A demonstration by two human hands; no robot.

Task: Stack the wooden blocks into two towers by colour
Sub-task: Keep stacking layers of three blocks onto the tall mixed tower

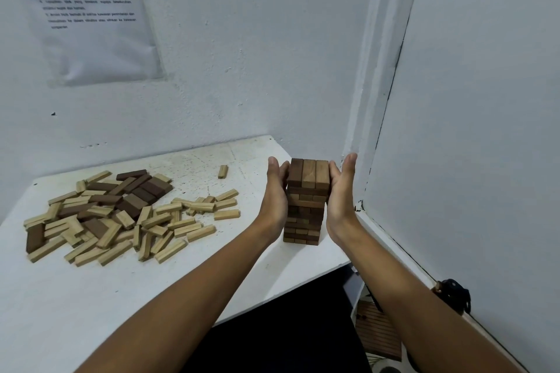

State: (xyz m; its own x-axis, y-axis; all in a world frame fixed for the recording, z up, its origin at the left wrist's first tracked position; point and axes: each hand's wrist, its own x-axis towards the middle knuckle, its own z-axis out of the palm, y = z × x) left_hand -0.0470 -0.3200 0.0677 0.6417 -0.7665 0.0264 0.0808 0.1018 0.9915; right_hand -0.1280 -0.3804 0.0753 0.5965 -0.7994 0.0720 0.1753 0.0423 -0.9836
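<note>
Dim, cool, even light; soft shadows; wide-angle bending at edges; slight blur.

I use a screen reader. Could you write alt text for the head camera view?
Both hands, left hand and right hand, press flat against a dark-block tower on a white table; loose light and dark blocks lie scattered to its left.

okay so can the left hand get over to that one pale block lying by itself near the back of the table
Probably yes. The left hand is flat against the brown tower, holding nothing, and the lone pale block lies just to its left with only bare table between them.
</note>
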